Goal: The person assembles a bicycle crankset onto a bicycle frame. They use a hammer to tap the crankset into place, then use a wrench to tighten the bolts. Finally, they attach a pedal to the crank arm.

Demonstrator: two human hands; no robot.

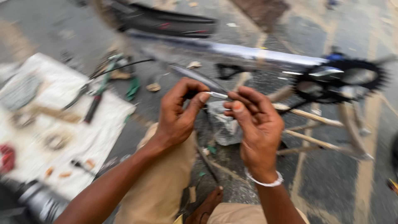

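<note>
Rod: a thin, pale metal piece, pinched at one end between my left hand's thumb and forefinger, at the other between the fingertips of my right hand. Both hands are closed on it, up in front of me and above the ground. It is short and mostly covered by my fingers, so I cannot tell what kind of part it is, or whether it runs on behind my left hand.

The whole view is smeared by motion. Behind my hands lies a bike frame, its pale tube running across the picture, with a black chainring at the right end; the crank there is only a blur. A dark tyre curves across the top and is cut off by the edge. Below my hands sits a grey stone, partly hidden by them.

At my left a white cloth is spread on the ground, with tools and small parts on it, too blurred to name. A dark cylinder at the bottom left corner is cut off. My knees, in tan trousers, and one bare foot show at the bottom.

The ground is rough grey paving, with scraps and litter scattered on it.
</note>
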